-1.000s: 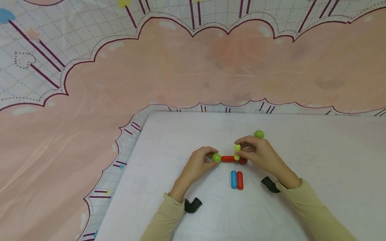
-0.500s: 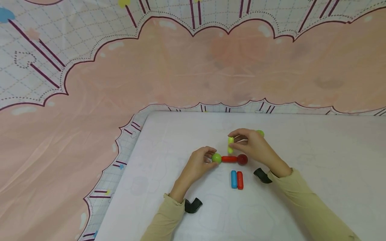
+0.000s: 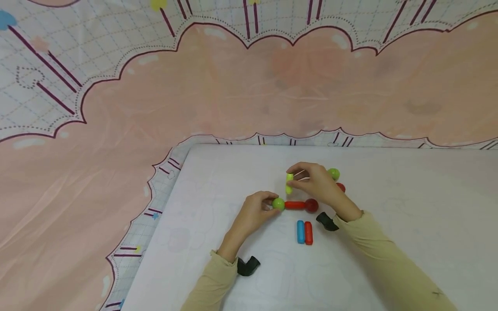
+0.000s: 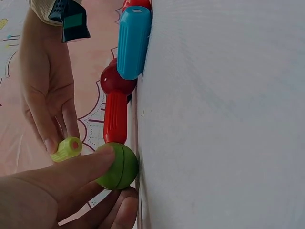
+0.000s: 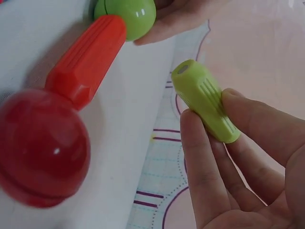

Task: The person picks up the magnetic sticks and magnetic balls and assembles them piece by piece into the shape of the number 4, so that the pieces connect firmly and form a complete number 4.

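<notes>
The right hand [image 3: 315, 183] pinched a yellow rod [image 5: 206, 101], raised above the table [image 3: 428, 194]. Left of that grip, the left hand [image 3: 254, 212] pinched a green ball [image 3: 278, 204]; a red rod [image 3: 295, 205] ran rightward from it to a dark ball [image 3: 311, 205]. Nearer the person than both grips, a blue rod [image 3: 301, 232] and loose rod [image 3: 308, 233] lay side by side. A second ball [image 3: 333, 174] sat just beyond the right hand.
</notes>
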{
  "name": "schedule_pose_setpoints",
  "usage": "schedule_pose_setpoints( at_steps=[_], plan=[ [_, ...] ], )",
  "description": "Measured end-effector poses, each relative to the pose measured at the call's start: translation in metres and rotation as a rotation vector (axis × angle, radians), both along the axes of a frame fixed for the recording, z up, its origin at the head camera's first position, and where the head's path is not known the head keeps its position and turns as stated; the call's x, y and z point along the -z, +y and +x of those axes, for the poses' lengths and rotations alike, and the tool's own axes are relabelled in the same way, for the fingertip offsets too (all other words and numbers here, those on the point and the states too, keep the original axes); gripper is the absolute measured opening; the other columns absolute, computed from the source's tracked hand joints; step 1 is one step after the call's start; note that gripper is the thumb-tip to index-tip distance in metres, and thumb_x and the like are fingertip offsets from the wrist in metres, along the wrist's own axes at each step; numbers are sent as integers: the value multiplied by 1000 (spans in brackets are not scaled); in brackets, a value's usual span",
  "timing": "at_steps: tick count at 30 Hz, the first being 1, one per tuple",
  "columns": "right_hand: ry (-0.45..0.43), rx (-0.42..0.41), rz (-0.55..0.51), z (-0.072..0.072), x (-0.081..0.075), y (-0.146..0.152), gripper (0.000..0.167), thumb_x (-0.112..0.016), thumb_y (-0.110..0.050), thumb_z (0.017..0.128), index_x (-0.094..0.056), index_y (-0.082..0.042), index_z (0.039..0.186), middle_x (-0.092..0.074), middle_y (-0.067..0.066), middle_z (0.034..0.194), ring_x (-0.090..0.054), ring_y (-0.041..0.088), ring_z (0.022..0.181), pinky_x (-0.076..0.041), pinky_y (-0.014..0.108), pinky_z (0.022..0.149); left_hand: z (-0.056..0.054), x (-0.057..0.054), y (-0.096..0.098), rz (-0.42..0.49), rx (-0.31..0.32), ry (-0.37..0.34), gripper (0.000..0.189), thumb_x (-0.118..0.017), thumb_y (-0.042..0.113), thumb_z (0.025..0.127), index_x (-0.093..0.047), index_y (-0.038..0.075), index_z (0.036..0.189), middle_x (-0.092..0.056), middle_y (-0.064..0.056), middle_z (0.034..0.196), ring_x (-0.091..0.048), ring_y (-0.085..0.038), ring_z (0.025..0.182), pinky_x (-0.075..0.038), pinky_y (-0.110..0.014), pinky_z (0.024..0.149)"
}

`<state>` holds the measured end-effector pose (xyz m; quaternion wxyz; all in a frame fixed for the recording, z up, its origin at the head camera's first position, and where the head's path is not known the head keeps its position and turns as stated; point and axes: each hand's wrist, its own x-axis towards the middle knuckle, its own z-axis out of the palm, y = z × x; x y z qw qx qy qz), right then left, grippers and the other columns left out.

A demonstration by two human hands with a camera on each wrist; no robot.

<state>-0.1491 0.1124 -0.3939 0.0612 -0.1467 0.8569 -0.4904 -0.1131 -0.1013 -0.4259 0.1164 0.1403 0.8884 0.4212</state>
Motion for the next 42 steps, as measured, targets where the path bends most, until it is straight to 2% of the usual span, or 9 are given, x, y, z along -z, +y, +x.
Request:
schedule_pose_setpoints(
  at_steps=[8, 19, 29, 42],
  plan=[
    [-7, 2, -15, -6, 4, -10, 29, -75, -10, 88, -68, 0, 114, -70, 14, 112, -70, 29, 100, -59, 40, 84, 0, 2, -1, 2, 1, 6, 34, -77, 12, 87, -68, 3, 119, -71, -9, 111, -67, -18, 89, -56, -26, 79],
    [-84, -34, 1, -17, 13, -18, 29, -75, -12, 88, -68, 1, 114, -70, 17, 112, -70, 30, 99, -58, 41, 87, 1, 2, 0, 25, -24, -32, 40, -78, 11, 86, -66, -2, 121, -71, -12, 110, -68, -19, 89, -57, -26, 79],
    [-126, -44, 5, -19, 14, -28, 26, -74, -11, 89, -69, 0, 112, -69, 16, 109, -70, 29, 99, -57, 41, 89, 0, 2, -2, 65, -19, -19, 40, -79, 9, 85, -67, -4, 121, -71, -15, 111, -71, -20, 87, -57, -22, 76],
    [-185, -40, 94, -19, 15, -29, 24, -72, -15, 91, -69, -2, 112, -69, 14, 109, -67, 27, 100, -56, 38, 88, -2, 5, 0, 57, -18, -9, 42, -79, 10, 84, -66, -3, 122, -72, -12, 107, -71, -19, 89, -56, -19, 76]
  ],
)
